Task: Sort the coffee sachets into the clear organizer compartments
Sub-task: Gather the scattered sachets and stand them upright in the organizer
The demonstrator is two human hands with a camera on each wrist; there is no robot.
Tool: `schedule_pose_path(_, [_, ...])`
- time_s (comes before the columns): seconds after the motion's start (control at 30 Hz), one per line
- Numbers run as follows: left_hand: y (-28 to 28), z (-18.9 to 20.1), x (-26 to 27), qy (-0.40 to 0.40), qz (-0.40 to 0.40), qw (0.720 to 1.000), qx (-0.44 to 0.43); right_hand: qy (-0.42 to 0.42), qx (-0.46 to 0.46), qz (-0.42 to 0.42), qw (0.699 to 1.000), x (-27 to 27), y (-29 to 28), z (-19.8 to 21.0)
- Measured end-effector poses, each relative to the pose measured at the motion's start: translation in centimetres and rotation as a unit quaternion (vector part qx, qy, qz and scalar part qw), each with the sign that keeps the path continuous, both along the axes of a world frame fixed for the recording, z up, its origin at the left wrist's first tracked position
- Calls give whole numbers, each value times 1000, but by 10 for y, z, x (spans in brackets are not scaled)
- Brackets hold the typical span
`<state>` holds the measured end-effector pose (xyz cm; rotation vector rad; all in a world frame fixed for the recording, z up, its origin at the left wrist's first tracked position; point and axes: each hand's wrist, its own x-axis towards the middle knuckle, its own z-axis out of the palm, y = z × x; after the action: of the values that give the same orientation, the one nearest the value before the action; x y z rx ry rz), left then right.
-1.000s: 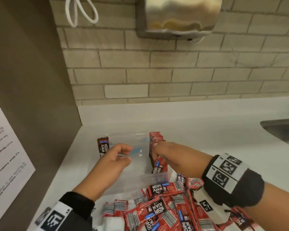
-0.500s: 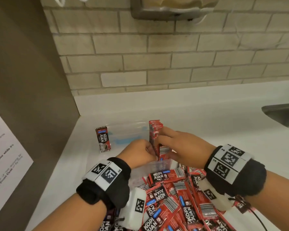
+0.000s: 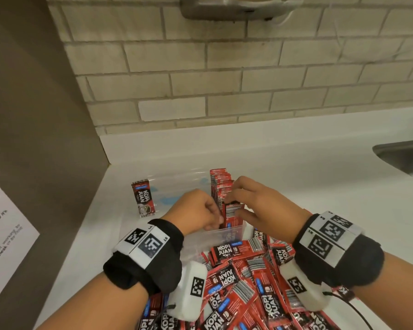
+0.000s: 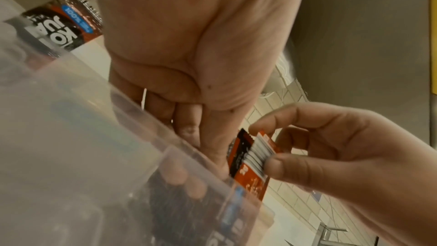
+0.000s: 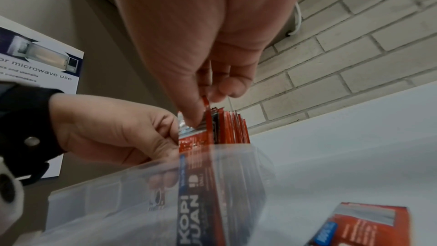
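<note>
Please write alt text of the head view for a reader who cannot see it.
Two hands, left hand and right hand, tuck a red sachet into the clear organizer on a white counter. Loose sachets lie in front; a sink at right.

organizer (image 3: pixel 215 236): clear plastic, smooth, faintly cloudy, with light glints on the walls.
sachets (image 3: pixel 239 279): thin foil-like film, glossy, printed red and black, crimped at the ends.
counter (image 3: pixel 296 177): white, smooth, a soft sheen.
wall (image 3: pixel 224 75): pale brick, matt and rough, with sunken mortar lines.
sink (image 3: pixel 405 156): brushed metal, dull shine.
dispenser (image 3: pixel 236 8): metal, satin finish, blurred reflections.
wristbands (image 3: pixel 153 260): black cloth, matt, with white printed marker plates of hard plastic.
side panel (image 3: pixel 34 115): brown, matt, smooth.
notice (image 3: pixel 3 234): white paper, printed, flat.
</note>
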<state>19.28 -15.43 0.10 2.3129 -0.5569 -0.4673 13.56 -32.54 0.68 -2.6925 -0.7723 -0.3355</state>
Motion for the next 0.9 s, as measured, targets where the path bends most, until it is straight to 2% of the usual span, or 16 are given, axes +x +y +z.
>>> schedule_pose_path(0.1, [0, 3, -3, -14, 5, 1000, 8, 3, -15, -13, 1000, -3, 3, 3])
schedule_pose_path(0.23, [21, 20, -9, -58, 57, 997, -10, 9, 11, -45, 999, -12, 2, 14])
schedule_pose_path(0.37, [58, 40, -35, -73, 103, 991, -49, 39, 38, 7, 999, -27, 17, 24])
schedule_pose_path(0.43, [78, 42, -54, -65, 110, 991, -23, 107, -14, 36, 994, -38, 31, 25])
schedule_pose_path(0.53, [109, 34, -83, -37, 106, 993, 43, 223, -129, 87, 962, -55, 48, 16])
schedule_pose_path(0.63, [131, 19, -111, 4, 69, 988, 136, 320, -149, 134, 926, -73, 61, 7])
schedule_pose_path(0.7, [137, 7, -125, 39, 29, 983, 178, 355, -146, 157, 910, -83, 68, 4])
schedule_pose_path(0.77, [137, -6, -133, 62, 23, 980, 187, 344, -164, 172, 908, -89, 75, 1])
schedule_pose_path(0.9, [133, -30, -131, 37, 99, 979, 175, 281, -223, 186, 914, -90, 90, -7])
